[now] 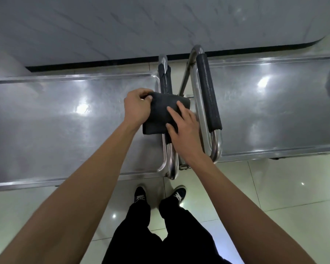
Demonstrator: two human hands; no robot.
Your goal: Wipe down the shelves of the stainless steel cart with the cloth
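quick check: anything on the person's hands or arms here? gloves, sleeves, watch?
Nothing worn. The left hand and right hand are bare, with no gloves, rings or watch visible. Both forearms are bare all the way to the frame edge, so no sleeve shows.

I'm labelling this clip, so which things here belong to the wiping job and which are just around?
Part of the job:
- folded dark grey cloth
- left stainless steel cart's top shelf
- left hand, pinching the cloth
- right hand, fingers flat on the cloth

Just around:
- second stainless steel cart on the right
- its black foam-wrapped handle
- pale tiled floor
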